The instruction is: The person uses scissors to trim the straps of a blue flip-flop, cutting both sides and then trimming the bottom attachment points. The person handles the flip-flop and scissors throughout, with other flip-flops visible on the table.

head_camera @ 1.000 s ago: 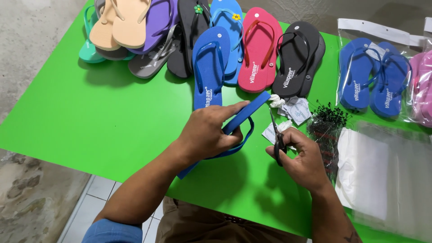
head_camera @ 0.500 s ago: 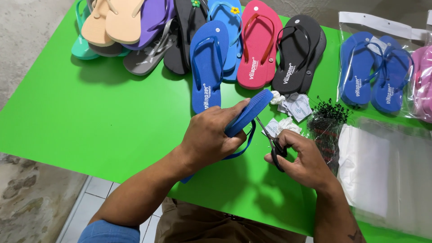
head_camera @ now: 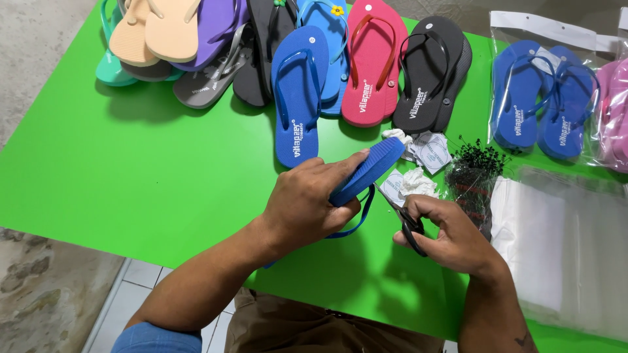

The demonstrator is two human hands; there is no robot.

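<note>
Above the green table (head_camera: 131,170), a blue sandal (head_camera: 366,171) is gripped on edge by the left hand (head_camera: 307,209); black scissors (head_camera: 409,225) are clasped by the right hand (head_camera: 451,235). The sandal is judged light, flexible foam, best held mid-sole.

Green table (head_camera: 131,176) w/ flip-flops (head_camera: 297,104), clear bags (head_camera: 562,248)

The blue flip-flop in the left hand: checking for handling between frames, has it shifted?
Yes. The blue flip-flop tipped up, its toe end now nearer the paper tags.
</note>
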